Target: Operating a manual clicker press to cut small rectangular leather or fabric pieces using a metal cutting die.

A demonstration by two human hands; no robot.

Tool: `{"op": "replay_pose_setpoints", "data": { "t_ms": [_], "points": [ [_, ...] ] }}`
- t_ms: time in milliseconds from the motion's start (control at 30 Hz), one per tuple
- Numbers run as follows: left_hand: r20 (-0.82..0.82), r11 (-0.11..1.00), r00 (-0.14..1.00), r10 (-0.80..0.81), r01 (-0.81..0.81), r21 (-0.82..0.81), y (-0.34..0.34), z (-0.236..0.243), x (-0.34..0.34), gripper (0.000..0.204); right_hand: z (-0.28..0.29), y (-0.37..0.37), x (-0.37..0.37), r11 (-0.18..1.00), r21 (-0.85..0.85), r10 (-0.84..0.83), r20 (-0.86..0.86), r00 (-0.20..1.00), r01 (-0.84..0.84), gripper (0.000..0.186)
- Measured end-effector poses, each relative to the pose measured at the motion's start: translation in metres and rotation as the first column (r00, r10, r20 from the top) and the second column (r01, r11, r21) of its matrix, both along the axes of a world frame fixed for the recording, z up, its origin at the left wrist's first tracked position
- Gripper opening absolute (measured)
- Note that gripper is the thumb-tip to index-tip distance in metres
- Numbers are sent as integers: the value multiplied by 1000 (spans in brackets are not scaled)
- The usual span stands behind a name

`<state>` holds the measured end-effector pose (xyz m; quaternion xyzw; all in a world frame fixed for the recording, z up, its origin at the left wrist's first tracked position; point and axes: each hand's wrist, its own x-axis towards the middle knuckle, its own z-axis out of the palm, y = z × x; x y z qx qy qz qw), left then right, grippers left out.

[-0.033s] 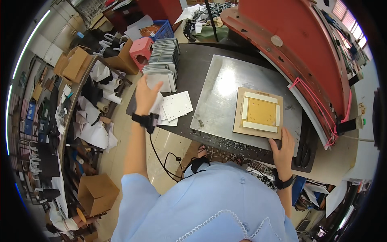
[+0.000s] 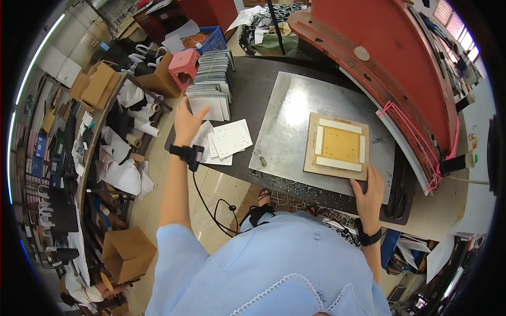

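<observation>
My left hand (image 2: 188, 124), thumb and fingers apart, reaches to the near left end of a long stack of grey and white cards (image 2: 213, 84). Whether its fingertips touch the stack I cannot tell. Beside it lie several loose white cards (image 2: 231, 138) with small punched holes. My right hand (image 2: 370, 190) has its thumb at the near edge and its fingers along the right edge of a brown die board (image 2: 311, 167), gripping that corner. The board carries pale strips around a yellow square and lies on a shiny metal plate (image 2: 274, 118).
A large red machine arm (image 2: 369, 52) curves over the right of the dark table (image 2: 247, 73). Dark scraps (image 2: 295, 190) litter the table's near edge. A pink stool (image 2: 183, 67) and blue crate (image 2: 214, 39) stand behind the stack. A black cable (image 2: 205, 203) hangs from my left wrist.
My left hand has shifted slightly to the left. The die board has slid a tiny way up and left on the plate, with my right hand at its corner.
</observation>
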<state>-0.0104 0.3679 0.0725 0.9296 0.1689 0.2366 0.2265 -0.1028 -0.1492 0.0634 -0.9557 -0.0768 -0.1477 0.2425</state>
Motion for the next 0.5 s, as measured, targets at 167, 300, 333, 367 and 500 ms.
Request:
{"op": "replay_pose_setpoints", "data": {
  "t_ms": [167, 300, 333, 367, 500],
  "points": [
    [-43, 995, 999, 4, -9, -97, 48, -30, 18, 52, 2, 12, 10, 1000, 11, 21, -6, 1000, -21, 55],
    [14, 985, 987, -161, 161, -64, 56, -11, 0, 36, 10, 5, 8, 999, 35, 19, 21, 1000, -20, 49],
    [-8, 983, 983, -185, 185, -2, 58, 1, -7, 32, 17, 3, 6, 997, 75, -5, 28, 1000, 3, 47],
    [33, 984, 987, -160, 162, -72, 50, 19, -19, 27, 24, 2, 4, 993, 117, -26, 36, 999, 22, 44],
    [169, 830, 953, -251, 302, -469, -45, 93, -48, 17, 52, 9, -1, 898, 440, 89, -125, 988, -26, 33]
  ]
}}
